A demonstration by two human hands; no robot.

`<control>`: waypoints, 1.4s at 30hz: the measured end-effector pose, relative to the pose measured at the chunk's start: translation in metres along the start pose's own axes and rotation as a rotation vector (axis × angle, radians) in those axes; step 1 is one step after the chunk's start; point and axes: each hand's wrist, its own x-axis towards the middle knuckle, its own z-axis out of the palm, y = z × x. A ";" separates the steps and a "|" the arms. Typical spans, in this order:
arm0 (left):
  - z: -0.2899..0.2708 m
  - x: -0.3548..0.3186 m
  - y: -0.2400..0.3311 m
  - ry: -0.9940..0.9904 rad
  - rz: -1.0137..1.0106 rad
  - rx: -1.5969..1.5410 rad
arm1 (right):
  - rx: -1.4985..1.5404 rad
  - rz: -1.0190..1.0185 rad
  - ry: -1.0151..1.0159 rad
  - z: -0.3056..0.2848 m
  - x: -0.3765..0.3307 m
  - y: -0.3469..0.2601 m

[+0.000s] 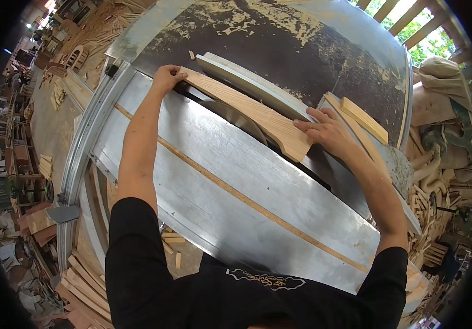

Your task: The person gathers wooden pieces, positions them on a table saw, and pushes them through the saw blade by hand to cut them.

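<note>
A shaped wooden board (pixel 247 107) with a curved near edge lies on the metal saw table (pixel 208 145), between a round saw blade (pixel 233 118) and a straight metal fence (pixel 255 85). At the board's far left end, my left hand (pixel 167 79) pinches its tip between thumb and fingers. My right hand (pixel 326 129) rests at the wider right end, its thumb and fingertips against the wood and the other fingers reaching toward the fence. The blade stands up through its slot, close along the board's curved edge.
A dark board surface (pixel 302 46) strewn with sawdust extends behind the fence. Short wood strips (pixel 365 118) lie beside my right hand. A metal rail (pixel 82 137) bounds the table at left. Stacked curved pieces (pixel 85 285) stand at lower left, and scrap wood (pixel 436 197) piles up at right.
</note>
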 end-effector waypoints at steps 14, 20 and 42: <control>-0.009 0.012 -0.026 0.008 -0.003 -0.041 | -0.005 -0.004 -0.032 0.003 0.027 -0.001; -0.012 0.013 -0.019 0.000 -0.004 -0.023 | -0.016 -0.026 0.006 0.003 0.028 0.001; -0.017 0.001 -0.015 -0.006 0.013 0.011 | -0.038 -0.021 -0.034 0.003 0.049 0.000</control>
